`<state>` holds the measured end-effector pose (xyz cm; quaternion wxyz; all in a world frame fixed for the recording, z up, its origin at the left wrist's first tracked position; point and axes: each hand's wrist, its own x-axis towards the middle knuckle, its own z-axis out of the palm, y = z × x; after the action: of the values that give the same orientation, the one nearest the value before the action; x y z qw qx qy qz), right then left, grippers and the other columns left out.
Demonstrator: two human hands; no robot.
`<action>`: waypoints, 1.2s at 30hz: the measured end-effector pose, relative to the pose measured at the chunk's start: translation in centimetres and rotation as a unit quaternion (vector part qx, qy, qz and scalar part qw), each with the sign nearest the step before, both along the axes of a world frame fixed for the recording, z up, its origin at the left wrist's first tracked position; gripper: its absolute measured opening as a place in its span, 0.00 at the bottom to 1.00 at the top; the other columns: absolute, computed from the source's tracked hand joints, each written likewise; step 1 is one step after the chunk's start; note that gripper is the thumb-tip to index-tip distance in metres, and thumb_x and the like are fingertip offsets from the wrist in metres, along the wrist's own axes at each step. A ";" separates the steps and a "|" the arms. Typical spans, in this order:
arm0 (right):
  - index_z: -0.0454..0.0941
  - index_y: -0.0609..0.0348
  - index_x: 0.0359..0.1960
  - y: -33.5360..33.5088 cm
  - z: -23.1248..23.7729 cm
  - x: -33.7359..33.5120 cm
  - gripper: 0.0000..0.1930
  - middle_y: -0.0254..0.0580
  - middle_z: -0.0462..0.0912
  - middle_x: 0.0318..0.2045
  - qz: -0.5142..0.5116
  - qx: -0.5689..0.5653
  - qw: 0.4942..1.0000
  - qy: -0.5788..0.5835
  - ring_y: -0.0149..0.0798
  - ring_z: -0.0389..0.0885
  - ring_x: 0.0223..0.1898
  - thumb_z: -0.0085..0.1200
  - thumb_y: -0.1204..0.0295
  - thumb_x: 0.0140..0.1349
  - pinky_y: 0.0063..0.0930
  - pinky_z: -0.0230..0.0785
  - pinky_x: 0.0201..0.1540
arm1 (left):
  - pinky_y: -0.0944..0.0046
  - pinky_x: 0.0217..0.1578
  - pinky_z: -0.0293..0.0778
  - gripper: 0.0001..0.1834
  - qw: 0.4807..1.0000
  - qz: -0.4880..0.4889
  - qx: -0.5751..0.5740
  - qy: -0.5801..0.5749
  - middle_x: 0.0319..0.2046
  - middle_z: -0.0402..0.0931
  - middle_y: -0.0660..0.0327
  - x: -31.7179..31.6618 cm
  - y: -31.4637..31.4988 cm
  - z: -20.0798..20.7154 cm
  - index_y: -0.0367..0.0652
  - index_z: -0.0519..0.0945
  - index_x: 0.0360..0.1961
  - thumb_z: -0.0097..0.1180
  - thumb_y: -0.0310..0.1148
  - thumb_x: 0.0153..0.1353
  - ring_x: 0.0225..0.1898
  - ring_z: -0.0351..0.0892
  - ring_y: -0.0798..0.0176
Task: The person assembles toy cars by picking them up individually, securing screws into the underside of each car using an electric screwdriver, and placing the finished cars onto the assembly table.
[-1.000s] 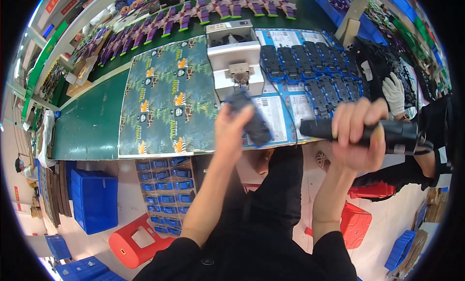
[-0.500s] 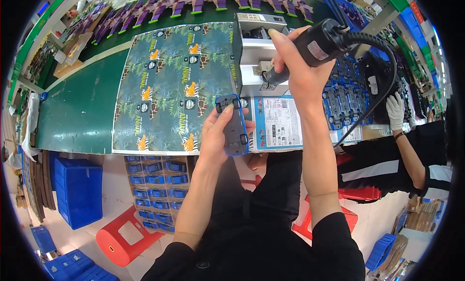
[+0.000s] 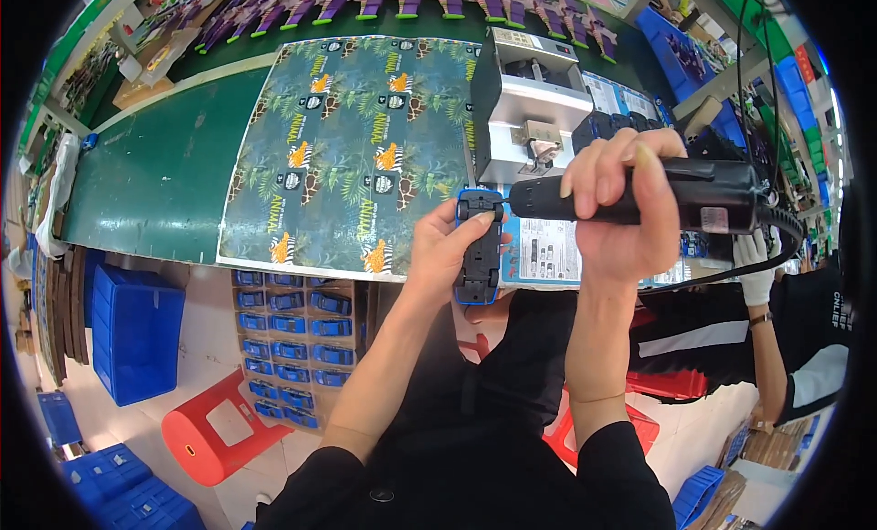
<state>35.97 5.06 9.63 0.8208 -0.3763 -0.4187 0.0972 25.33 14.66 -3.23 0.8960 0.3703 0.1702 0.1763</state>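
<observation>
My left hand [image 3: 437, 252] grips a blue toy car [image 3: 479, 272] with its black underside turned up and its thumb pressed on that underside. A black electric screwdriver [image 3: 708, 185] lies nearly level in my right hand [image 3: 625, 221], fingers wrapped round its body. Its thin bit points left at the car's far end; I cannot tell whether it touches. Behind both hands stands a silver screw feeder [image 3: 528, 102] on the bench.
A sheet with jungle animal prints [image 3: 338, 155] covers the green bench [image 3: 155, 192]. Blue cars in a divided carton [image 3: 294, 325] stand below, beside a red stool [image 3: 219, 434] and a blue crate [image 3: 137, 338]. A co-worker's gloved hand [image 3: 755, 272] is at the right.
The screwdriver has come away from the screw feeder, swung level and moved down to the toy car. The view has shifted a little, and the car now stands straighter.
</observation>
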 end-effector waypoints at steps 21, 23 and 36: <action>0.65 0.59 0.29 1.3 -2.9 -1.0 0.11 0.39 0.71 0.18 -0.046 -0.112 0.992 -0.046 0.31 0.69 0.16 0.57 0.73 0.61 0.27 0.68 0.25 | 0.65 0.39 0.80 0.20 0.999 0.002 0.037 0.025 0.39 0.83 0.57 -0.2 -0.5 0.2 0.33 0.78 0.49 0.63 0.20 0.53 0.37 0.83 0.67; 0.69 0.60 0.28 1.4 -3.2 -0.9 0.12 0.39 0.77 0.21 -0.008 -0.039 0.999 0.011 0.25 0.72 0.18 0.64 0.79 0.56 0.20 0.67 0.23 | 0.63 0.42 0.79 0.20 0.999 -0.004 0.049 0.022 0.39 0.82 0.58 -0.3 -0.5 0.0 0.36 0.78 0.49 0.63 0.22 0.53 0.38 0.83 0.63; 0.69 0.59 0.33 -0.6 1.3 2.2 0.05 0.38 0.70 0.20 -0.070 0.015 0.997 -0.033 0.34 0.69 0.18 0.50 0.73 0.65 0.32 0.68 0.29 | 0.38 0.54 0.77 0.15 0.966 0.075 -0.234 -0.080 0.44 0.80 0.56 -0.3 1.7 -1.2 0.42 0.75 0.48 0.57 0.20 0.59 0.46 0.82 0.57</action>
<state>38.15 4.42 10.90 0.8170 -0.3948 -0.4198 0.0209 25.05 16.36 -4.47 0.9527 0.1209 0.1622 0.2269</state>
